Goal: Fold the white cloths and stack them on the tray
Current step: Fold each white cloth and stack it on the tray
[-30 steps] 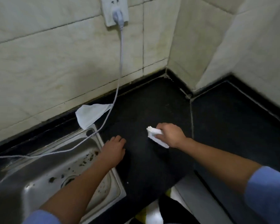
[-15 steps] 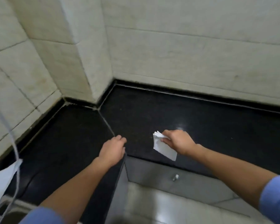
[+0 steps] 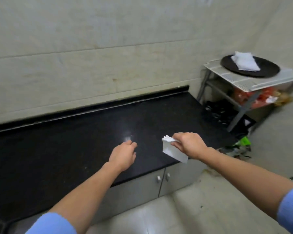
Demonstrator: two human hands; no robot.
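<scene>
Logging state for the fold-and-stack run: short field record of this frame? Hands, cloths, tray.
right hand: pinches a folded white cloth by the front edge of the black countertop
left hand: holds nothing, fingers loosely curled, above the countertop
tray: dark, round, on a metal rack at far right
stacked cloths: white, folded, lying on the tray
left to do: held cloth not yet on the tray

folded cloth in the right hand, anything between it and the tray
Nothing visible does. The right hand holds the folded cloth over the counter; the tray, with cloths on it, sits on the rack past the counter's right end.
</scene>
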